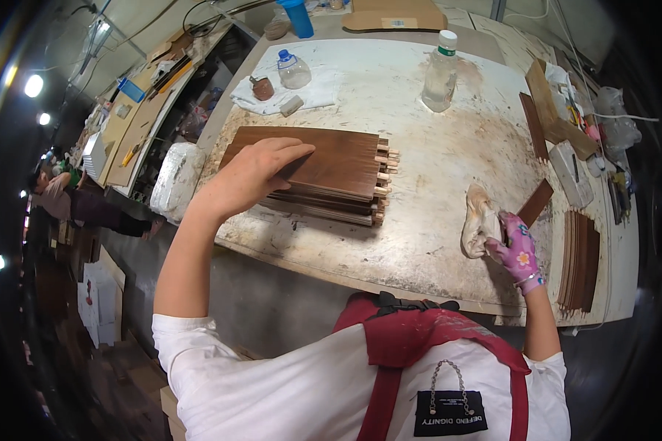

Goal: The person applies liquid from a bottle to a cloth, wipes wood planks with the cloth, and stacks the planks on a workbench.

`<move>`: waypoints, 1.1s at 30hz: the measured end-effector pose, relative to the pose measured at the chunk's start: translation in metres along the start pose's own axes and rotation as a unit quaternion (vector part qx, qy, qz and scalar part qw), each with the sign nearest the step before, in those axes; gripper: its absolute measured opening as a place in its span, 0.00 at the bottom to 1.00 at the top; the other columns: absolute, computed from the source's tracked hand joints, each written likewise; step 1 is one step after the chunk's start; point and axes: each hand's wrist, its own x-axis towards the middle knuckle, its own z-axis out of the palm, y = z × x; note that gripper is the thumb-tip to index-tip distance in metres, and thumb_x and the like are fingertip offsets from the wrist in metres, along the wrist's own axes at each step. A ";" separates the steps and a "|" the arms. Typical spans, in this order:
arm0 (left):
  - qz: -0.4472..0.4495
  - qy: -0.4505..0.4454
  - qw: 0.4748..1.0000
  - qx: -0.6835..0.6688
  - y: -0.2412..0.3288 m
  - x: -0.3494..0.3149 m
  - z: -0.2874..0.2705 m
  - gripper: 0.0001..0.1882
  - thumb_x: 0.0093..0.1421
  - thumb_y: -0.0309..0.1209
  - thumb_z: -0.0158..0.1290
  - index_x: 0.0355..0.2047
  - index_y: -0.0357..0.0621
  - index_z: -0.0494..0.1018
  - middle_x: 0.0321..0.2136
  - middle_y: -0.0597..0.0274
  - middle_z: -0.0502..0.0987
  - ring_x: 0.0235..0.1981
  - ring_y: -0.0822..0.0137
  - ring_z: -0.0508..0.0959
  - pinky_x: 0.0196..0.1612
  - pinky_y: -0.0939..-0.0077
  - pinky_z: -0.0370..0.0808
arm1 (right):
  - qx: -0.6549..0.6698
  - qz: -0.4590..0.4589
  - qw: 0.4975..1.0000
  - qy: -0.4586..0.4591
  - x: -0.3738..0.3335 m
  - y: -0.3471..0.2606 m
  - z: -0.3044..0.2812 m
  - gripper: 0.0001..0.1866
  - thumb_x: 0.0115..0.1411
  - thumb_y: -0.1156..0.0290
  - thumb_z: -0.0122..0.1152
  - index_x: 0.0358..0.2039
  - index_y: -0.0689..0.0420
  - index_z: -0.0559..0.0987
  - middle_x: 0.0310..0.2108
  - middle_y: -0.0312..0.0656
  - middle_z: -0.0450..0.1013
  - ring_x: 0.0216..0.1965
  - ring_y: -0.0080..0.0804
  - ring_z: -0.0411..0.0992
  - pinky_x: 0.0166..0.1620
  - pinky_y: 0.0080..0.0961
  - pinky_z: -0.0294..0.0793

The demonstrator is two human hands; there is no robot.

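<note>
My left hand (261, 173), bare, lies over the left part of a stack of dark brown wooden boards (338, 158), its fingers stretched out on the top board. Pale dowels (382, 165) stick out from the stack's right end. Towards the table's right side, my right hand (518, 250) wears a pink flowered glove. Its fingers are closed on a crumpled, stained off-white rag (478, 213). A narrow brown wooden strip (537, 202) slants up from behind the glove; whether the hand also touches it is hidden.
Several brown strips (579, 261) lie stacked at the right edge, near a grey-white box (571, 174) and a wooden tray (555, 103) of tools. A clear bottle (440, 77) stands farther back. On a white cloth (320, 92) sit a blue-capped bottle (294, 71), a small brown pot (262, 88) and a block (291, 106). Another person (88, 202) is far left.
</note>
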 end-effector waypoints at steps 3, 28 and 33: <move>-0.038 0.003 0.999 -0.002 0.001 -0.002 0.001 0.36 0.44 0.20 0.60 0.56 0.45 0.63 0.54 0.55 0.66 0.54 0.53 0.66 0.57 0.64 0.65 | -0.061 0.022 0.997 -0.039 0.009 -0.008 0.010 0.44 0.46 0.43 0.61 0.54 0.64 0.66 0.52 0.56 0.66 0.53 0.50 0.64 0.56 0.40 0.59; 0.025 0.090 0.975 -0.202 0.233 0.197 0.291 0.43 0.46 0.42 0.62 0.59 0.40 0.56 0.46 0.50 0.66 0.47 0.51 0.66 0.48 0.59 0.63 | 0.787 0.256 0.449 0.337 -0.143 0.077 -0.080 0.28 0.62 0.54 0.50 0.58 0.57 0.64 0.55 0.44 0.66 0.53 0.41 0.68 0.54 0.44 0.69; 0.051 0.082 0.977 -0.190 0.248 0.215 0.307 0.45 0.46 0.35 0.62 0.61 0.40 0.51 0.45 0.48 0.66 0.45 0.51 0.66 0.48 0.61 0.64 | 0.759 0.286 0.493 0.315 -0.143 0.093 -0.075 0.25 0.63 0.60 0.50 0.56 0.61 0.64 0.54 0.45 0.66 0.53 0.37 0.68 0.54 0.35 0.70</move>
